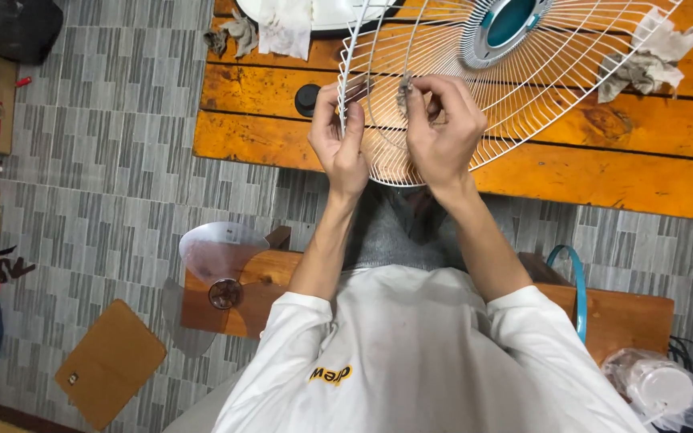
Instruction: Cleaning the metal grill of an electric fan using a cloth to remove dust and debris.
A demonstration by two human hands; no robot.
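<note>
The fan guard [475,88] was a round white wire grille with thin spokes running out from a teal and white hub, and it lay tilted over the near edge of the orange wooden bench [603,172], its lower rim hanging past the boards toward the person's lap. The left hand [338,136] was closed on the guard's outer rim, thumb and fingers pinching the wire. The right hand [439,128] was curled shut around a small grey rag [403,95], pressing it against the spokes just beside the left hand.

The top of the guard was cut off by the picture's edge, and most of the rag was hidden inside the fingers, so its shape was hard to make out. A white object at the bench's far edge was also cut off and could not be identified.

Crumpled dirty cloths [651,60] lay on the bench at the right and more near the far left corner, with a black round knob [307,98] near the left hand. The floor [122,144] was grey patterned tile. A clear fan blade [222,256] rested on a low wooden stool beside the person's knees, and a brown board [110,362] lay on the floor.
</note>
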